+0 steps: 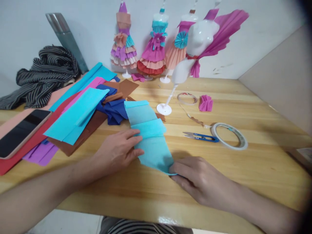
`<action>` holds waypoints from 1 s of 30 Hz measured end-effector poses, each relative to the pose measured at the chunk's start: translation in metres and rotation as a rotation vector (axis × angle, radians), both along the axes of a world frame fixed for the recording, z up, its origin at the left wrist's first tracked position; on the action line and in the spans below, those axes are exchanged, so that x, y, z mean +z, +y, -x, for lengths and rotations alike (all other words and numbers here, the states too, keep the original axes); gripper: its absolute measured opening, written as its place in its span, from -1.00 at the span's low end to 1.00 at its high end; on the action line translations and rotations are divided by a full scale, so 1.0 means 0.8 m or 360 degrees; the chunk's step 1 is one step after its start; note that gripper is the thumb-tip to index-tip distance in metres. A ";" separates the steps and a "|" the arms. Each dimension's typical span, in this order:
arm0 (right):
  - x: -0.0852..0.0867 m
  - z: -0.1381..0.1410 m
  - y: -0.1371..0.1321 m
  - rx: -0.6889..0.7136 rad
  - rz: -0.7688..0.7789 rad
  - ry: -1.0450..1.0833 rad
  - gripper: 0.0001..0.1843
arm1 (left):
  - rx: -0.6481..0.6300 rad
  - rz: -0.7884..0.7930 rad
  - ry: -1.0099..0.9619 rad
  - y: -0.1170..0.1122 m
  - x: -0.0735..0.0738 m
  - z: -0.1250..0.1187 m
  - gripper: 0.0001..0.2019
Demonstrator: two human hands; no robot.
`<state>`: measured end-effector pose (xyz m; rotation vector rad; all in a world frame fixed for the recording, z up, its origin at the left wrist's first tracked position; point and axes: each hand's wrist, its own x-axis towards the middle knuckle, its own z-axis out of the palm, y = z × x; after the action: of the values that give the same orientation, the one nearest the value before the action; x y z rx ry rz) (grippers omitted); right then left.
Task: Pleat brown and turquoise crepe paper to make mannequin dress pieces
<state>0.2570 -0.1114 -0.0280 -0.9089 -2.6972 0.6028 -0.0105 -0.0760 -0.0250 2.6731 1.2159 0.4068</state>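
While it's pinched, turquoise paper (153, 144) stretches away leftward.

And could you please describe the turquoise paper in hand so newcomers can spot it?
On the wooden table, find the heap of coloured papers. Right of it lies a turquoise strip. Unlike the heap's turquoise sheets, it has the left hand and right hand on it.

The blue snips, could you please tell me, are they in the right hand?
No, the snips lie on the table; the right hand pinches a turquoise strip.
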 end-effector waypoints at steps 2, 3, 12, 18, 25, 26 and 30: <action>0.001 0.001 0.000 0.0035 -0.0056 0.0012 -0.77 | 0.0110 -0.0056 -0.0017 0.010 0.003 -0.002 -0.65; 0.001 0.002 0.000 0.0051 -0.0089 0.0020 -0.76 | 0.0175 -0.0075 -0.0016 0.018 0.008 -0.004 -0.65; 0.000 0.007 0.000 0.0165 -0.0177 0.0047 -0.76 | 0.0741 0.0036 0.0666 0.136 0.065 -0.025 -0.54; -0.005 0.006 0.000 0.0158 -0.0141 0.0023 -0.78 | 0.0677 0.0112 0.0720 0.191 0.068 -0.043 -0.59; -0.005 0.006 0.001 0.0185 -0.0175 0.0060 -0.79 | 0.0581 0.0214 0.0715 0.228 0.077 -0.060 -0.71; -0.005 0.007 0.001 0.0189 -0.0190 0.0069 -0.78 | 0.0579 0.0183 0.0694 0.234 0.081 -0.061 -0.70; -0.005 0.006 0.002 0.0197 -0.0228 0.0084 -0.78 | 0.0526 0.0208 0.0683 0.257 0.094 -0.058 -0.65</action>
<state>0.2518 -0.1098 -0.0324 -0.6850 -2.7230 0.4438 0.0355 0.1298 0.0506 2.5221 1.7435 -0.2179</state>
